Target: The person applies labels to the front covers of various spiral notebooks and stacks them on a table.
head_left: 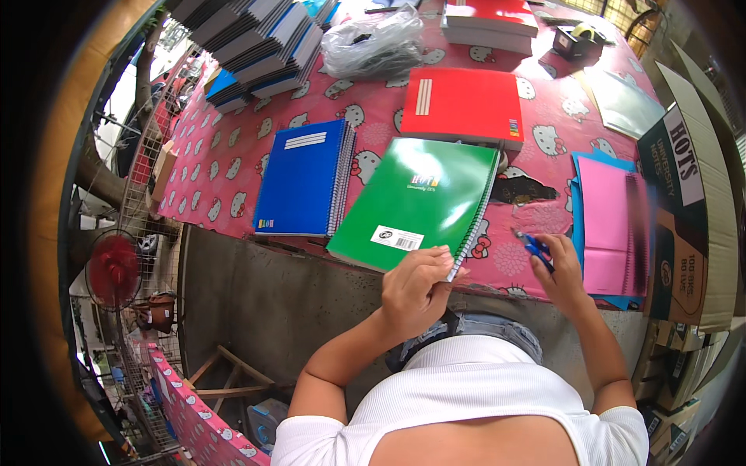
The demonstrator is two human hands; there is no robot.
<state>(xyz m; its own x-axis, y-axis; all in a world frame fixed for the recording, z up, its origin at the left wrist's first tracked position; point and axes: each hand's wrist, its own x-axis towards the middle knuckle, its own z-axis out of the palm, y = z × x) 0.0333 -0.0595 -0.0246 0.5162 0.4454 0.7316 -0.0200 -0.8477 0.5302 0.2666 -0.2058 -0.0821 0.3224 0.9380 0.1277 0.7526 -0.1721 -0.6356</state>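
While the left hand (413, 289) grips a green notebook (408, 202), the right hand (564, 270) holds a blue-handled tool (538, 252)

As the coil (475, 227) forms the right edge of the green notebook, its lower end, beside the left fingers, appears to be the part most in need of steadying. The notebook lies aslant at the front of a pink patterned table covering (509, 268), between a blue notebook (295, 186) and a pink notebook (604, 225), its far edge against or over a red notebook (464, 101). Sound handling here probably calls for a firm corner hold, the coil end left exposed, and the tool's tip kept clear of cover and skin.

Left hand: the fingers are pressed together and bent over the lower right corner; they seem to pinch it against the thumb, though the underside is hidden. Right hand: the fingers curl around the blue handles, the tool apart from the coil and its tip directed away from the body. Whether the tool's jaws are parted cannot be told at this size.
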